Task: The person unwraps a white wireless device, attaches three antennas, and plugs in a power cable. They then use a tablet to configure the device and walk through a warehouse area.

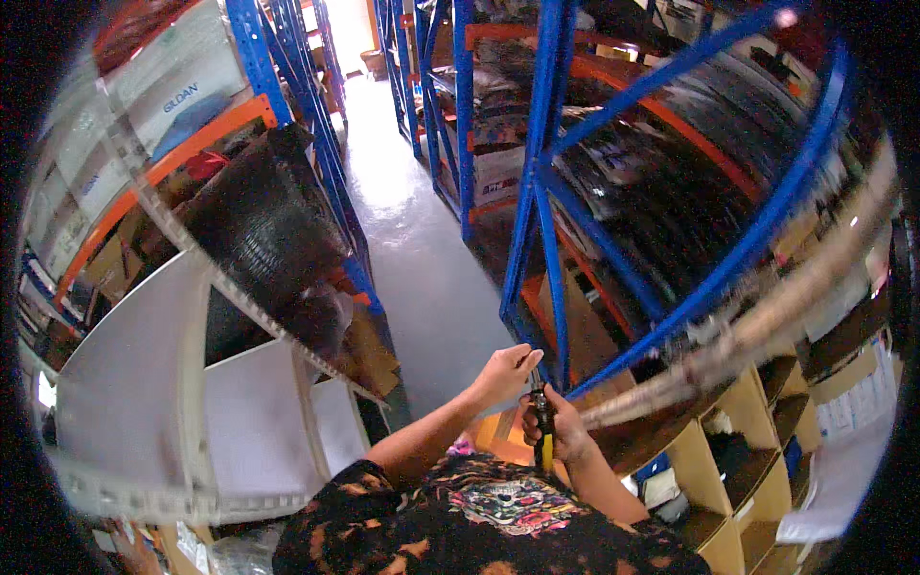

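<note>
My right hand [565,433] is closed around a tool with a black and yellow handle [544,436], held upright in front of my chest. Just above it, my left hand [503,372] is curled shut at the tool's top end; what its fingers pinch is hidden. A long beige slotted metal bar [767,316], blurred, runs from beside my hands up to the right. Whether either hand touches the bar I cannot tell.
Blue and orange storage racks [537,220] with bagged goods line a grey aisle floor [422,259]. A white shelf unit with slotted uprights [144,383] stands at the left. Wooden cubbyholes [747,450] sit at the lower right. A large dark wrapped bundle [268,230] lies on the left rack.
</note>
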Demonstrator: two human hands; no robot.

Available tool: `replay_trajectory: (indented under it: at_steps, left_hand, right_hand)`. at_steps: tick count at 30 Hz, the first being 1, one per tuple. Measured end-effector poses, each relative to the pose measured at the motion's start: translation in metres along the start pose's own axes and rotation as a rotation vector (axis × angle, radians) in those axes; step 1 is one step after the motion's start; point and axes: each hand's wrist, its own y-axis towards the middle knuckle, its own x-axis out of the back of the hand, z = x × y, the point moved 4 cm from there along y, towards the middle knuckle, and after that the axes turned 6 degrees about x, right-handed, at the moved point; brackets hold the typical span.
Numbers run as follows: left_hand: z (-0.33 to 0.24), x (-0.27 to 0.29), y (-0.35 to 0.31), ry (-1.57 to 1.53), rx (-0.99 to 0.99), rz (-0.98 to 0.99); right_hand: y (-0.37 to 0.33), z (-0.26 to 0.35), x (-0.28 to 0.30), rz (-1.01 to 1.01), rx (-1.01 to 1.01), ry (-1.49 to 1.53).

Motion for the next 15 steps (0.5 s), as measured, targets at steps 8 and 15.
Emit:
replay_trajectory:
  at_steps: [8, 15]
  left_hand:
    - [0.069, 0.124, 0.329, -0.082, 0.0, 0.401]
    - [0.131, 0.301, 0.609, -0.303, 0.134, 0.595]
  right_hand:
    - [0.3, 0.14, -0.027, -0.294, 0.267, -0.112]
    - [0.604, 0.291, -0.106, -0.237, 0.33, -0.423]
